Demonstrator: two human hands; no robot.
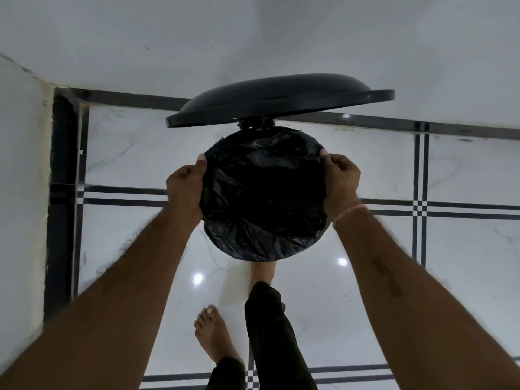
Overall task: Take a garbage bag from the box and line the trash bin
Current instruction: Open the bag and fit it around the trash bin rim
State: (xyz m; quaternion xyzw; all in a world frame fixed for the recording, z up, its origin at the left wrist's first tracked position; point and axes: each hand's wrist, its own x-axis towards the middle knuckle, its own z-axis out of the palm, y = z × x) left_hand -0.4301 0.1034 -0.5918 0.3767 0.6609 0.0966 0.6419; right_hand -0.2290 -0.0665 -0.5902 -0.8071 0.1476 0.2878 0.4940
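A black garbage bag (264, 198) is spread over the round mouth of the trash bin, covering its rim all around; the bin's body is hidden under it. The bin's black lid (278, 104) stands raised behind, tilted up on its hinge. My left hand (185, 187) grips the bag's edge at the bin's left side, thumb on top. On the right side my right hand (342, 181) pinches the bag's edge. The box of bags is out of view.
The bin stands on a glossy white tiled floor (464, 175) with black stripes, close to a white wall (253, 38) behind and a wall corner on the left. One bare foot (213, 333) is on the floor; the other leg (267, 311) reaches under the bin's front.
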